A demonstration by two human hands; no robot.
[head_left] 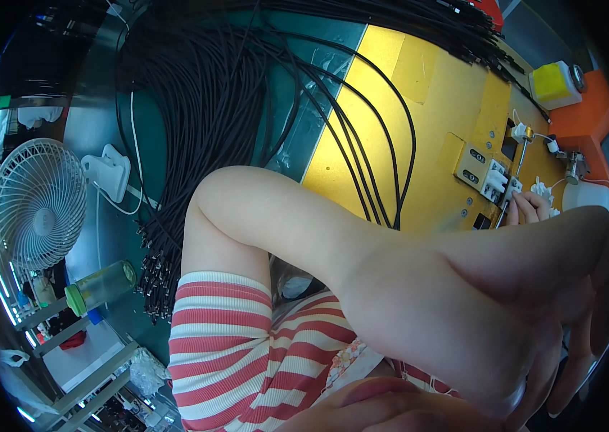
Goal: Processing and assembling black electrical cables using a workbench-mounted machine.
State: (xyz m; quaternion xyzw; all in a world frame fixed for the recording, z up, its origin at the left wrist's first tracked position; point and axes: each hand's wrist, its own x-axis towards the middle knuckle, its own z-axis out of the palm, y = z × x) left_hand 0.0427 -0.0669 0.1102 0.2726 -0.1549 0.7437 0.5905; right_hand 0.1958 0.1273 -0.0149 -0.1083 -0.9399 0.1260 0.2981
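Forearm (304, 219) nearest; hand (527, 207) at wht. fixture (494, 181), long axis up-L/low-R.

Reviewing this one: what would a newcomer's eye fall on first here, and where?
First, probably the person's left hand, looming at lower right close to the camera, its bare forearm running from a red-and-white striped sleeve at lower left. Next, the thick mass of black cables at upper left, beside a bright yellow plate at upper centre. A white fan stands out at far left.
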